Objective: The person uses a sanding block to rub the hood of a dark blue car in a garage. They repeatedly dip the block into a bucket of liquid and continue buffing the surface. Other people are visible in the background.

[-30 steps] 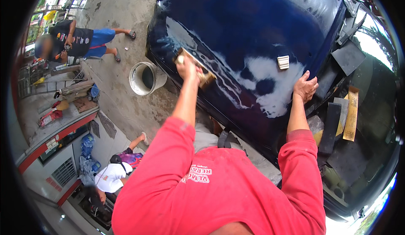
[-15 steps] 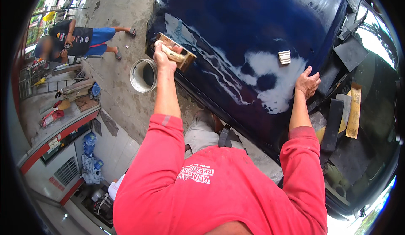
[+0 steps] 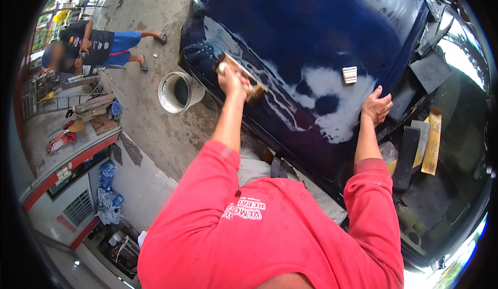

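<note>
My left hand (image 3: 233, 85) is wrapped around the handle of a handled sanding block (image 3: 257, 88), a long brown board. The block lies against the left edge of a dark blue car hood (image 3: 290, 35), across wet, whitish streaks. Part of the block is hidden under my fingers. Toward the windshield, my right hand (image 3: 377, 106) rests on the hood with its fingers apart, holding nothing. A small cream-coloured ridged block (image 3: 349, 75) sits on the hood beyond it, beside a patch of white sanded surface.
A white bucket (image 3: 196, 90) stands on the concrete floor left of the car. Over the windshield lie dark sheets (image 3: 431, 71), a long black block (image 3: 406, 157) and a yellowish sandpaper strip (image 3: 432, 141). Another person (image 3: 98, 47) in blue shorts stands at far left, near cluttered shelving.
My left hand has moved right and nearer along the hood with the sanding block, which was more tilted toward me before. My right hand stays in about the same place.
</note>
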Action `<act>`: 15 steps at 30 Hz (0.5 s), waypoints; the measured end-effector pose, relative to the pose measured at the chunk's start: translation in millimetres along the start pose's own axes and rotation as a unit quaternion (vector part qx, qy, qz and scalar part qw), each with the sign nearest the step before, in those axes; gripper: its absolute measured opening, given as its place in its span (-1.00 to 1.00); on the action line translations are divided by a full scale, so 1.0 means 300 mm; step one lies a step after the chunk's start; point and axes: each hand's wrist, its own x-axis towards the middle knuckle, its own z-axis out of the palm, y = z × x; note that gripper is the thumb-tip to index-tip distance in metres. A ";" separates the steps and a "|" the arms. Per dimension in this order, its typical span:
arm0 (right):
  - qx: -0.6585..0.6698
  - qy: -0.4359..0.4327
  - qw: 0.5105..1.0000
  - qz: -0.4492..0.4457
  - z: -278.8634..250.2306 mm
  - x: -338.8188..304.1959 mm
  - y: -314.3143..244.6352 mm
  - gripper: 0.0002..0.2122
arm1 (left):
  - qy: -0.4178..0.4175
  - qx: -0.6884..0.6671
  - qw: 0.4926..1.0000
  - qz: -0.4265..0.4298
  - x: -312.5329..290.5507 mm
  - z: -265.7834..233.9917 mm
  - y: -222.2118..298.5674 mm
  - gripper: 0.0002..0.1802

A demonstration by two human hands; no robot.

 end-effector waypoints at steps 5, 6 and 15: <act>0.005 0.015 1.000 -0.008 0.010 0.002 -0.006 -0.33 | 0.019 0.039 0.999 0.003 0.012 0.000 -0.006 -0.67; -0.002 0.010 1.000 -0.007 0.011 0.004 -0.006 -0.33 | -0.014 0.000 0.999 0.042 0.036 0.018 0.015 -0.64; -0.003 0.016 1.000 -0.013 0.005 0.005 -0.007 -0.34 | 0.058 0.027 0.997 -0.042 0.017 0.012 0.011 -0.64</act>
